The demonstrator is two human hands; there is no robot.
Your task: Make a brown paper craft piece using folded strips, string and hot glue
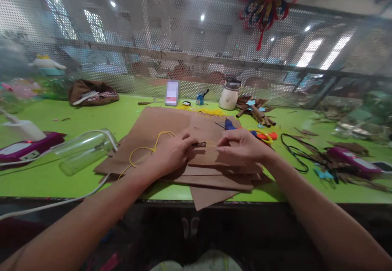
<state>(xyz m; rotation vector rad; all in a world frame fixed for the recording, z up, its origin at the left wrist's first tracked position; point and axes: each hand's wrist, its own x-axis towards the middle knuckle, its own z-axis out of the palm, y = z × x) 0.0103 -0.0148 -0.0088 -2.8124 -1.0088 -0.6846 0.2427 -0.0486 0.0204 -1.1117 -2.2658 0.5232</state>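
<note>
A stack of brown sheets (156, 120) lies on the green table in front of me. Over it, my left hand (173, 154) pinches a small dark brown piece (201, 144) between its fingertips. My right hand (240, 145) is closed in a pinch just to the right, on a thin yellow thread (210, 143) that runs toward the brown piece. More yellow thread (153, 150) loops across the sheets beside my left wrist. Behind my right hand lies a tool with a blue handle (229, 124), partly hidden, close to an orange-red object (270, 136).
A clear cup (87, 150) lies on its side at left, by a white cable (101, 184) and a purple power strip (36, 150). A jar (229, 96), phone (172, 92) and brown scraps (260, 113) line the back. A black cord (295, 156) lies at right.
</note>
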